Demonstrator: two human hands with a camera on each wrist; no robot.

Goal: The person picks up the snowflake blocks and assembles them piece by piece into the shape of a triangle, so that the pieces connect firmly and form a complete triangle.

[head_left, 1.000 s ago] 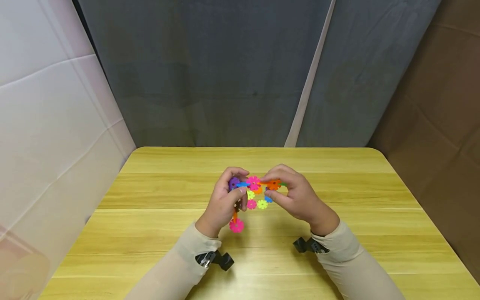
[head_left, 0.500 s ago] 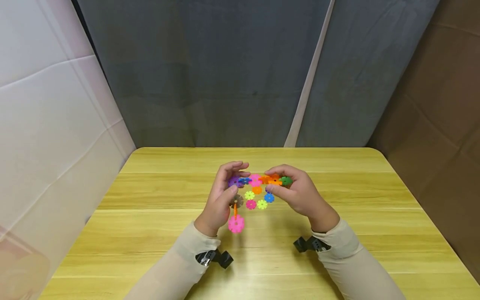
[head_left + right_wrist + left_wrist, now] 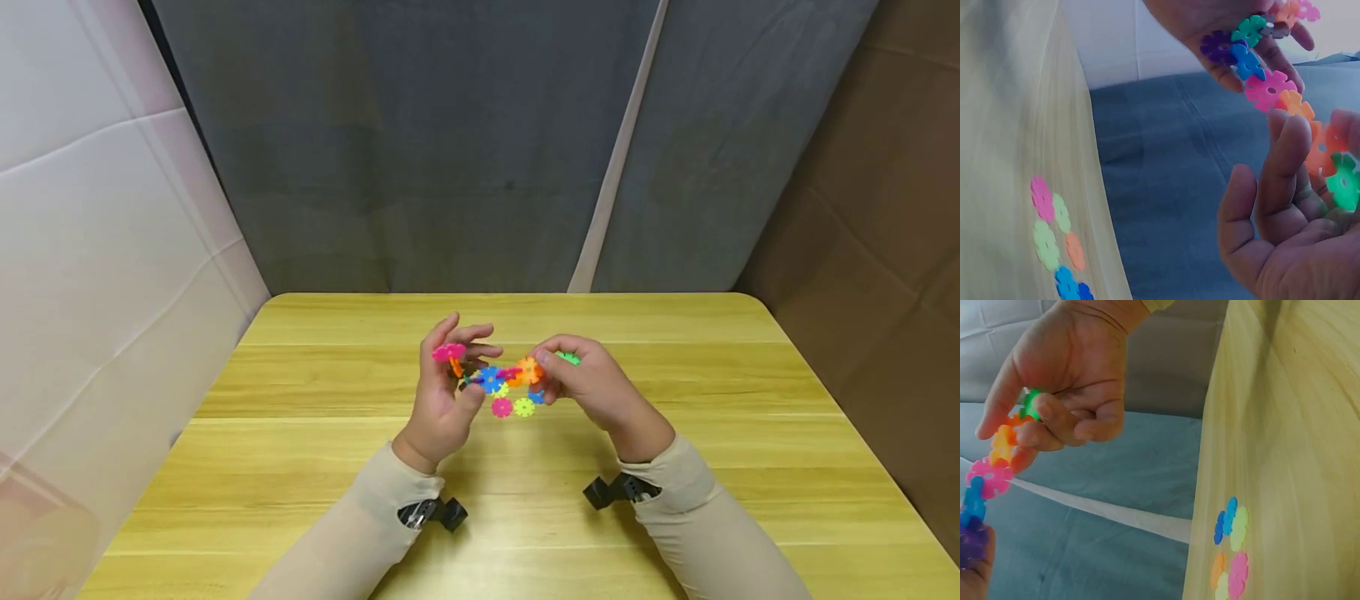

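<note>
Left hand (image 3: 444,392) pinched purple end of disc chain (image 3: 501,374), fingers curled. Right hand (image 3: 592,385) pinched green end. Chain hung between hands, above table (image 3: 315,467). Loose discs (image 3: 513,407) lay on table beneath.

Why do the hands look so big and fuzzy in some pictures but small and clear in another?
In the head view, the right hand and chain of flower pieces look small and evenly lit. In the left wrist view that hand is close and soft-edged. In the right wrist view the left hand is cropped and bluish.
</note>
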